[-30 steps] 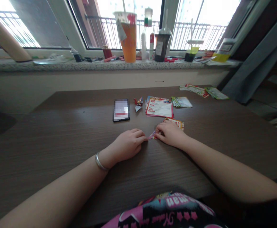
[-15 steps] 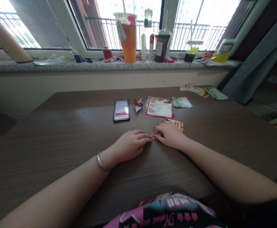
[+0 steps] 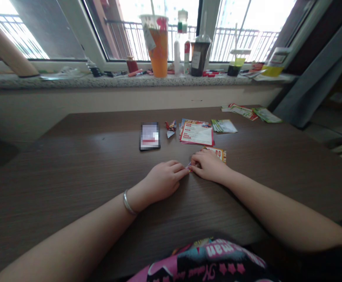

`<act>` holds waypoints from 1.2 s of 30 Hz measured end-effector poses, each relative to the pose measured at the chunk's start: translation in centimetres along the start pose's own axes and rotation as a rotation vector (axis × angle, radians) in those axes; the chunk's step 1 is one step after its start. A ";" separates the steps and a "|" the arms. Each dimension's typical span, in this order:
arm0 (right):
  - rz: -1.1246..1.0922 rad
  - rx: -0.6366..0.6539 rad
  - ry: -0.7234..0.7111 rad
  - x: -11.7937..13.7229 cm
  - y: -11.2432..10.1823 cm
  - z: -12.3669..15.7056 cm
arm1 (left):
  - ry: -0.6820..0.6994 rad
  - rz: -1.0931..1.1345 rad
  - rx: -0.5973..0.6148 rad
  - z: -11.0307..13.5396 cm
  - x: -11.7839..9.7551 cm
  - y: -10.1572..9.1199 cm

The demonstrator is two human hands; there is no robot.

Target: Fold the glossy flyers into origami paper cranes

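My left hand, with a silver bangle on its wrist, rests low over the table. Its fingertips are closed on the left edge of a small colourful piece of paper. From the other side my right hand pinches the same paper with curled fingers, hiding most of it. Partly under and behind the right hand lies a printed yellow and red card. Beyond it is a stack of printed sheets with red borders. A small folded paper figure stands left of that stack.
A phone lies on the brown table, left of the papers. Green-edged cards and more leaflets lie toward the far right. Along the windowsill stand an orange drink cup, a dark drink cup and bottles.
My left hand has shifted slightly right, its fingertips coming closer to the right hand at the small paper. The right hand has hardly moved.
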State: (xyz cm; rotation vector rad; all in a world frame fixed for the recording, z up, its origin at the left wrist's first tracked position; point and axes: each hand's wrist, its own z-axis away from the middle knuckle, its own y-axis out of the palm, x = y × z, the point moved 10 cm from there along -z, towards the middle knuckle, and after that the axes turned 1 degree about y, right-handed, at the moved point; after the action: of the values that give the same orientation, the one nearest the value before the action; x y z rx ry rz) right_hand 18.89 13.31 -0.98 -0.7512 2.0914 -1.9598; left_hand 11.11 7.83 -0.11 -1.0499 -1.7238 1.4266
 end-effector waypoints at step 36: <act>-0.070 -0.029 -0.153 1.1 -0.2 0.7 | 0.018 0.164 -0.056 1.1 1.5 -1.3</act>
State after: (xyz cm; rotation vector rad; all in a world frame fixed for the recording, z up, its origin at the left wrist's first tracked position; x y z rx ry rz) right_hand 18.34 12.23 -0.62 -0.9598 2.0340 -1.8459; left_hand 9.25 8.59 0.98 -1.2556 -1.7060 1.4713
